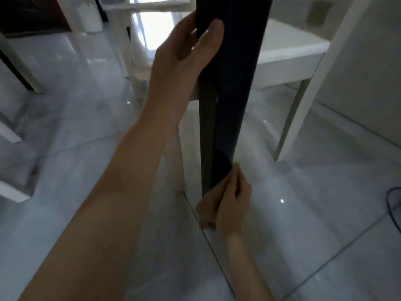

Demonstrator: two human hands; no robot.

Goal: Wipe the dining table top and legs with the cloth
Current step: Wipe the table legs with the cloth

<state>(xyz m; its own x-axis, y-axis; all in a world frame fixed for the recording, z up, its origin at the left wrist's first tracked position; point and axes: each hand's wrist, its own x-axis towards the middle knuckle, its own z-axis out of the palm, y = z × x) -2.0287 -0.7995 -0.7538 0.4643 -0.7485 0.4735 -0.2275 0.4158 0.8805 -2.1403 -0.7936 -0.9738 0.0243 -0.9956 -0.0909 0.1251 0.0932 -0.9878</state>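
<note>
A dark table leg [230, 83] runs from the top of the view down to the floor in the middle. My left hand [184, 51] reaches up and grips its upper part, with the thumb wrapped over the front face. My right hand [225, 203] is low, at the foot of the leg. Its fingers pinch a dark cloth [222, 168] against the leg's lower end. The cloth is nearly the same colour as the leg, so its edges are hard to make out. The table top is out of view.
A white chair [288, 51] stands just behind the leg on the right, one of its legs [297, 118] close by. More white furniture legs [19, 61] stand at the left. The floor is glossy grey tile [86, 127]. A dark cable [390, 205] lies at the right edge.
</note>
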